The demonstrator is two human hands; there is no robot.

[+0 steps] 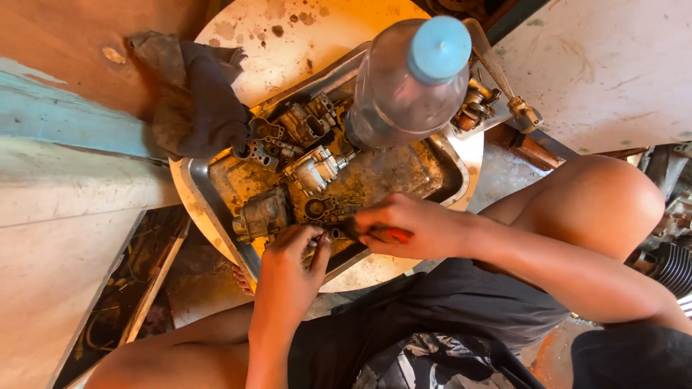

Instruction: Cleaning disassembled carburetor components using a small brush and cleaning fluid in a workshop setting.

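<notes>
Centrally, clear blue-capped bottle (407,79) upright

A repair workshop: greasy carburetor parts (288,155) fill a metal tray (209,209) beside an oily rag (194,94) and a finned engine (674,266).

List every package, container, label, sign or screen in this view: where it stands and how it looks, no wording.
Plastic bottle: upright at the far side of the metal tray, clear, round, with a light blue cap; no label shows.
Signs and screens: none in view.
Other packages: none; the tray holds only grimy metal parts, with a dark rag at its far-left corner.
</notes>
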